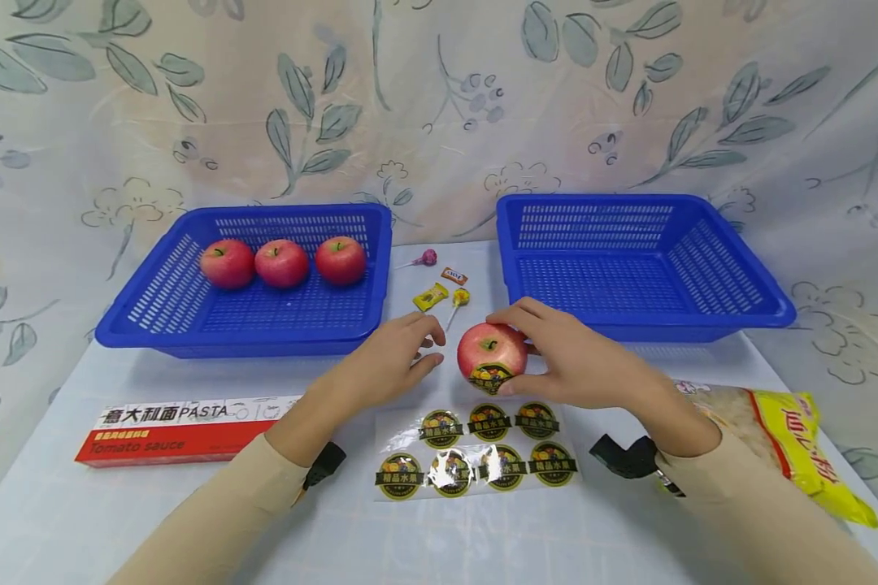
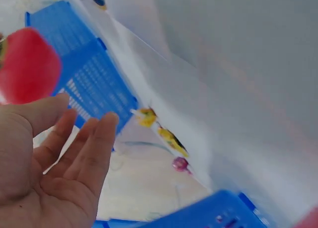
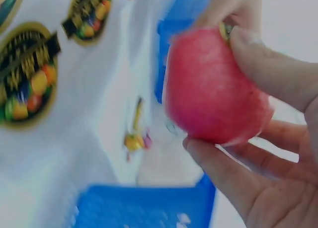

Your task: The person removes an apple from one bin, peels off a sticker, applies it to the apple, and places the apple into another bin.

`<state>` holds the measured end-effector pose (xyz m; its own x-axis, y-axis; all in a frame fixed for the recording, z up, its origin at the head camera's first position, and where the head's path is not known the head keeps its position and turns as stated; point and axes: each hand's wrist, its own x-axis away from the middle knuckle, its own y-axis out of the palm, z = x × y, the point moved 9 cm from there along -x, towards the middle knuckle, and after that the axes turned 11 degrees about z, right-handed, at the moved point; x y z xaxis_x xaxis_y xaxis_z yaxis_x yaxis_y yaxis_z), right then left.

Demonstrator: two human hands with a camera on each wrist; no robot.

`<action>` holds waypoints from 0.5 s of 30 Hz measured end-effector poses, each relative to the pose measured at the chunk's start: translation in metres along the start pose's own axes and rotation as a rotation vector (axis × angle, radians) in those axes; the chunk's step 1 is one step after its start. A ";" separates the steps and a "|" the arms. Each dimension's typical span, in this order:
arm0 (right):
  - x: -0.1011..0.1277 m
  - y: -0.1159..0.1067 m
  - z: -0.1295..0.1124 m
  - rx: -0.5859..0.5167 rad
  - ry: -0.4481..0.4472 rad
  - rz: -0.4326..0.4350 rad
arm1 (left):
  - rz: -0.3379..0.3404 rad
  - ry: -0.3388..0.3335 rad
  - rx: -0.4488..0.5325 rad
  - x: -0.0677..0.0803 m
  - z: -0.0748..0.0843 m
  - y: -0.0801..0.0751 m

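Apple [image 1: 492, 357] in hand is held just above the table, between the two blue baskets and right behind the sticker sheet [image 1: 475, 449]. A round sticker [image 1: 492, 377] is already seen on its front face, near the bottom. The right hand [image 1: 578, 357] is curled round the fruit, thumb low on the front and fingers [image 3: 223, 176] over the back and top. The left hand [image 1: 388, 361] lies close beside it with fingers relaxed and spread, apparently not touching; nothing is held by it.

The apple is judged firm, smooth and moderately heavy, with a waxy skin that may slip; a cupped grip round the widest part is best, away from the sticker so that it is not rubbed loose. Bruising is possible if it is dropped.

Three more apples [image 1: 282, 262] are lined up in the left basket [image 1: 154, 325]. The right basket [image 1: 761, 313] holds nothing visible. Small sweets [image 1: 439, 292] are scattered between the baskets. A pasta box [image 1: 176, 431] lies at the left and a yellow bag [image 1: 797, 439] at the right.
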<state>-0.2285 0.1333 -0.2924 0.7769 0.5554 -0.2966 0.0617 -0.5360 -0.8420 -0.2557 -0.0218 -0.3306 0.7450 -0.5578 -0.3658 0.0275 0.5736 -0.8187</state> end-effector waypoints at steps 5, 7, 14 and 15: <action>0.007 -0.029 0.011 -0.116 0.015 -0.003 | -0.125 -0.070 -0.014 -0.016 0.002 0.016; 0.008 -0.039 0.016 -0.172 0.013 0.003 | -0.166 -0.103 -0.017 -0.023 0.003 0.022; 0.002 -0.071 0.043 -0.210 0.041 0.043 | -0.163 -0.161 0.106 -0.045 0.010 0.036; 0.000 -0.075 0.048 -0.206 0.060 0.045 | -0.150 -0.164 0.131 -0.047 0.012 0.037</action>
<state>-0.2633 0.2043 -0.2507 0.8170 0.4926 -0.2997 0.1480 -0.6815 -0.7167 -0.2821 0.0330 -0.3384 0.8240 -0.5439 -0.1590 0.2243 0.5707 -0.7899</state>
